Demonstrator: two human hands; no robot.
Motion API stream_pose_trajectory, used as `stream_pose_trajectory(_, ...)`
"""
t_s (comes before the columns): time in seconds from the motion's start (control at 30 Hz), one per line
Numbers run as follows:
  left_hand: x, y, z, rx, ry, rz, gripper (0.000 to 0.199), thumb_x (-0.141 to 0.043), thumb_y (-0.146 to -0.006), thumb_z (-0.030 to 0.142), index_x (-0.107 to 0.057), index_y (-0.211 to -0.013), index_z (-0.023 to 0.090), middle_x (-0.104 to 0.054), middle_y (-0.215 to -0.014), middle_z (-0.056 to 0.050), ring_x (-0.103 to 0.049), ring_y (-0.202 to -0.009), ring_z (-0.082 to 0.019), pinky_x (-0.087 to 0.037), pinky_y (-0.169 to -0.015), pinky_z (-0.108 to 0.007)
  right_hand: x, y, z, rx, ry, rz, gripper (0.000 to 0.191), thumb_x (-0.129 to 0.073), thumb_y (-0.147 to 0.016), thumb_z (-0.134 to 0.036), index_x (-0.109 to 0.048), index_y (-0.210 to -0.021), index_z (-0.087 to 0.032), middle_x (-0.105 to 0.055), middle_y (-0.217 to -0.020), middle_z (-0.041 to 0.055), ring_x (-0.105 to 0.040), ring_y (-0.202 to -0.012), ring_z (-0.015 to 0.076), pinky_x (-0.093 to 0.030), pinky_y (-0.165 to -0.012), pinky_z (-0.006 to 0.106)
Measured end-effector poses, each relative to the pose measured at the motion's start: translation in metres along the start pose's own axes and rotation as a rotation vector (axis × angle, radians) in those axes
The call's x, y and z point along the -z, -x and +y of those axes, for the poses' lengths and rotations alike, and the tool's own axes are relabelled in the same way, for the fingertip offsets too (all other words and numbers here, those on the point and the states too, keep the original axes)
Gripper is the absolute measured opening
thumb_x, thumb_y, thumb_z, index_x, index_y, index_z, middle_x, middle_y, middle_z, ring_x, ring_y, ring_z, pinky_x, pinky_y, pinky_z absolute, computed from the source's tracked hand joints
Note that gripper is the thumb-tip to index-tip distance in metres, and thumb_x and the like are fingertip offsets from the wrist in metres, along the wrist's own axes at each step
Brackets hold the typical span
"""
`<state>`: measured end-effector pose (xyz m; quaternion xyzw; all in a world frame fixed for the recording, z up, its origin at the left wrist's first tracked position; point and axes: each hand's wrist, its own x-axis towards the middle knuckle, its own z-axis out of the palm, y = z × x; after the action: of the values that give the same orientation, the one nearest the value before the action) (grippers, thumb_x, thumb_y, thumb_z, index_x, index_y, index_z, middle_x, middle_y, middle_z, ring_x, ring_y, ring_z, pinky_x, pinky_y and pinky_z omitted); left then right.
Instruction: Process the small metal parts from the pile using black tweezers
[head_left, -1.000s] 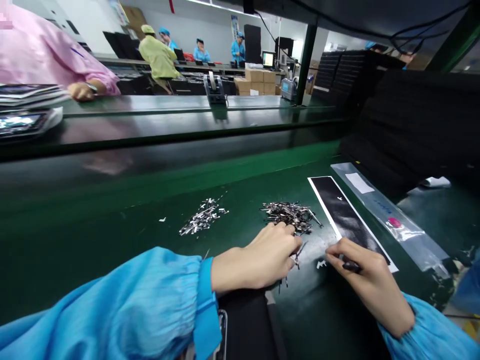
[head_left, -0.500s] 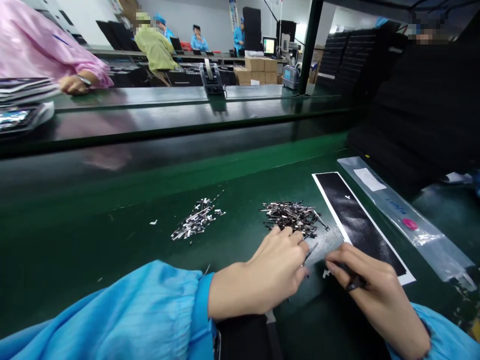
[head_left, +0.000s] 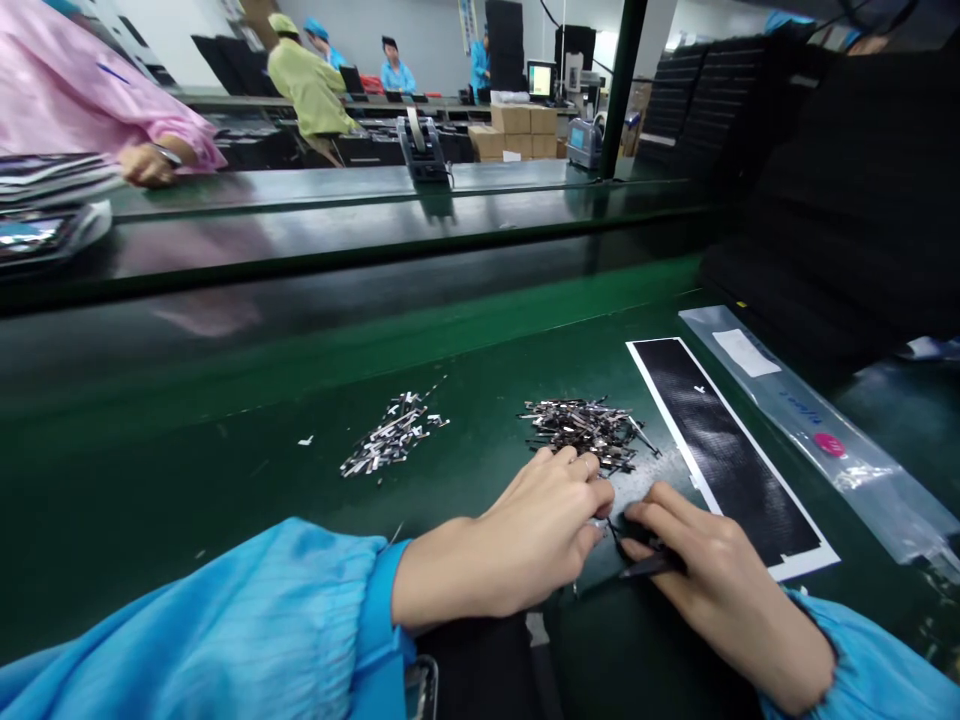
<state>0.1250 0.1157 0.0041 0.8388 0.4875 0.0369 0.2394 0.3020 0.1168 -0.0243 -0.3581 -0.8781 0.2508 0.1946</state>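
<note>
Right hand (head_left: pixel 716 580) nearer left hand (head_left: pixel 525 530), fingers closed round slim, dark, pointed tool (head_left: pixel 646 566) — left's hold hidden

This looks like a factory assembly workshop, shown by the long green tabletop (head_left: pixel 247 460) with its heap of small metallic strips (head_left: pixel 589 430), the workers (head_left: pixel 311 85) in coloured smocks and caps at benches behind, the tape dispenser (head_left: pixel 421 148), the stacked black trays (head_left: pixel 705 110) and the cardboard boxes (head_left: pixel 521 130).

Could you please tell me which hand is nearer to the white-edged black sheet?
Right: the right hand is close beside the black sheet; the left hand is farther left, at the dark pile.
</note>
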Motion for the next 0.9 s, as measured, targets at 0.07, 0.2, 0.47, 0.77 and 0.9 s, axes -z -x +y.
stream_pose_trajectory(0.07, -0.002, -0.001, 0.001, -0.012, 0.002, 0.002, 0.006, -0.049, -0.081, 0.013, -0.052, -0.076, 0.015, -0.050, -0.087, -0.003, -0.043, -0.083, -0.019, -0.035, -0.075, -0.035, -0.005, -0.002, 0.002, 0.003, -0.009, -0.021, 0.019, -0.036, -0.074, -0.002, -0.044, -0.075, -0.018, -0.044, -0.073, 0.0016, -0.047, -0.061, 0.0130, -0.036, -0.053, 0.025)
stream_pose_trajectory(0.2, -0.001, 0.001, 0.001, 0.005, 0.014, 0.007, 0.013, -0.044, -0.082, 0.011, -0.050, -0.071, 0.014, -0.050, -0.083, -0.003, -0.043, -0.080, -0.018, -0.035, -0.073, -0.034, -0.009, -0.007, 0.004, 0.004, -0.048, -0.052, 0.021, -0.033, -0.065, 0.002, -0.039, -0.067, -0.018, -0.043, -0.069, 0.0008, -0.044, -0.060, 0.0135, -0.032, -0.053, 0.025)
stream_pose_trajectory(0.47, -0.001, 0.008, -0.006, 0.045, 0.057, 0.071, 0.012, -0.048, -0.077, 0.009, -0.044, -0.067, 0.015, -0.050, -0.073, 0.001, -0.044, -0.071, -0.014, -0.035, -0.066, -0.028, 0.010, -0.009, -0.003, -0.064, -0.185, 0.012, 0.019, -0.038, -0.071, -0.001, -0.037, -0.064, -0.019, -0.041, -0.065, -0.0027, -0.039, -0.058, 0.0099, -0.029, -0.052, 0.023)
stream_pose_trajectory(0.77, 0.004, 0.003, 0.011, -0.054, -0.011, 0.023, 0.014, -0.041, -0.082, 0.010, -0.053, -0.075, 0.014, -0.051, -0.089, -0.005, -0.046, -0.084, -0.018, -0.039, -0.078, -0.031, 0.026, 0.010, -0.004, -0.147, -0.278, 0.068, 0.017, -0.044, -0.079, -0.006, -0.047, -0.067, -0.018, -0.046, -0.066, -0.0033, -0.043, -0.059, 0.0083, -0.031, -0.054, 0.022)
stream_pose_trajectory(0.9, -0.011, -0.009, 0.016, -0.126, -0.052, -0.008, 0.019, -0.038, -0.082, 0.008, -0.054, -0.090, 0.012, -0.049, -0.106, -0.011, -0.043, -0.101, -0.025, -0.033, -0.090, -0.041, 0.024, 0.015, -0.009, -0.192, -0.269, 0.160, 0.015, -0.046, -0.079, -0.009, -0.047, -0.065, -0.016, -0.046, -0.065, -0.0023, -0.043, -0.061, 0.0082, -0.031, -0.056, 0.021)
